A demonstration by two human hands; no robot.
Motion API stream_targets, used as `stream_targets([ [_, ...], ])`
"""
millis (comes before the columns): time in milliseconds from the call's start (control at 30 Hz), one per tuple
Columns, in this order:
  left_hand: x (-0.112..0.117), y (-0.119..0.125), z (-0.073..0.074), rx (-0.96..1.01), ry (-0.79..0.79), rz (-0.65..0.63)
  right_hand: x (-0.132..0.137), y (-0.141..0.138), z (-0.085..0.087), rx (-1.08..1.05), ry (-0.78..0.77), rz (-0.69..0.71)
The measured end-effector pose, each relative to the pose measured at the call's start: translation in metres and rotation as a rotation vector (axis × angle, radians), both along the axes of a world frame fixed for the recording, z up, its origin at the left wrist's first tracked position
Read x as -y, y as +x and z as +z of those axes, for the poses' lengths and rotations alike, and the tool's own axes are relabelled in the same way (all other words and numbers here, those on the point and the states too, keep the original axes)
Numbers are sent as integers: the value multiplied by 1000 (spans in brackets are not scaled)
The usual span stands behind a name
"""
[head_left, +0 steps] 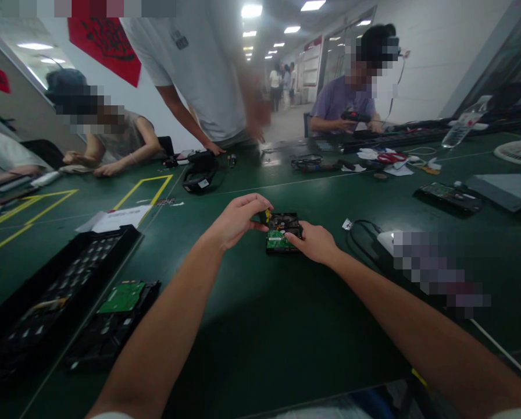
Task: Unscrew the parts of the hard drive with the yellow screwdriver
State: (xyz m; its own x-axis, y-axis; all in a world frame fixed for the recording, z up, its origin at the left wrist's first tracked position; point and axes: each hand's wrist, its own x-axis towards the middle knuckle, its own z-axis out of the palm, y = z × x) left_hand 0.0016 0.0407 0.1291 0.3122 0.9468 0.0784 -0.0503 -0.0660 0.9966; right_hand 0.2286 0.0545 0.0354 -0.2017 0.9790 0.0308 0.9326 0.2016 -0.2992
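The left hand (236, 220) is pinched shut on a small yellow tool (267, 215), thumb and fingertips closed round it, right at the drive's far left corner. The right hand (315, 243) clamps the drive (281, 231) by its right edge, fingers curled over it. The drive lies flat on the green table (252, 326) between the two hands, its green circuit board facing up at the near end and dark metal at the far end.

Nearer the person, under both forearms, the table is bare and wide. Beyond the drive there is open surface too, up to a black headset (199, 171) and a tangle of cables (308, 163). To the right, just beside the right hand, a black cable loop (360, 233) lies on the table. To the left, well apart, a second drive (121, 298) sits against a long black tray (46, 291), with a sheet of paper (116, 220) and yellow tape lines (142, 189) behind them. A circuit board (448, 198) lies far right. Other people work along the far edge, and one standing person rests a hand (214, 149) on the table.
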Motion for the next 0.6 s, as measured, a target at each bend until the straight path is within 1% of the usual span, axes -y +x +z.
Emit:
stream_targets([
  [133,0,-4,3,-50,31,18,0,0,-1,-2,1,6],
  [267,1,-2,5,-53,15,-9,0,0,-1,-8,4,0],
  [433,5,4,2,33,-35,-89,0,-1,1,-12,-8,0],
  [600,9,12,-3,30,-55,-236,0,-1,0,-19,15,8],
])
